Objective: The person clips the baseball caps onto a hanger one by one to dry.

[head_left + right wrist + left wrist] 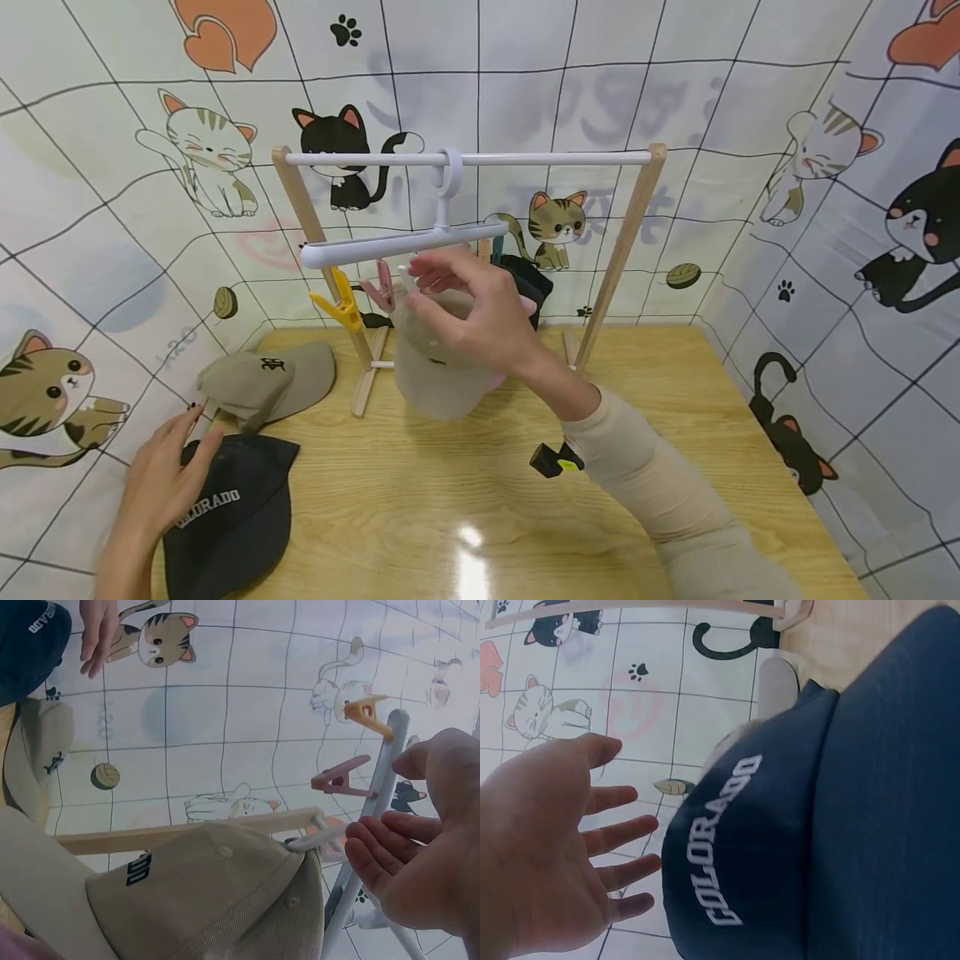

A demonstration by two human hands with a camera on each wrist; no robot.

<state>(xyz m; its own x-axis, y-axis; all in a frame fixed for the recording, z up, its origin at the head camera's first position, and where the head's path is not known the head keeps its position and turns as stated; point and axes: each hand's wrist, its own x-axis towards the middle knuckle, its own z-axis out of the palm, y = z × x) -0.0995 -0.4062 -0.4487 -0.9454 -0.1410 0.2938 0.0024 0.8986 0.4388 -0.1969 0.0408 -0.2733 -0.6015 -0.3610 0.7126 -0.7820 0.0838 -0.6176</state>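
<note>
A beige cap point(438, 387) hangs brim down below a white hanger point(390, 246), caught at its back edge by a white clip point(316, 840). My right hand point(483, 312) is right by that clip, fingers loosely bent and thumb apart, with nothing pinched in the right wrist view. Yellow point(341, 302) and pink point(381, 287) clips on the hanger hold nothing. At the left, my left hand point(562, 847) is spread beside the crown of a navy cap point(757, 817) lettered COLORADO. A second beige cap point(258, 383) lies behind the navy one.
The hanger hooks over the white bar point(555, 158) of a wooden-legged rack point(626, 242). Behind the hanging cap, partly hidden, is a black cap point(536, 283) with something pink. A small black object with a yellow tag point(547, 460) shows by the right sleeve. Cat-print cloth surrounds the wooden table point(420, 517).
</note>
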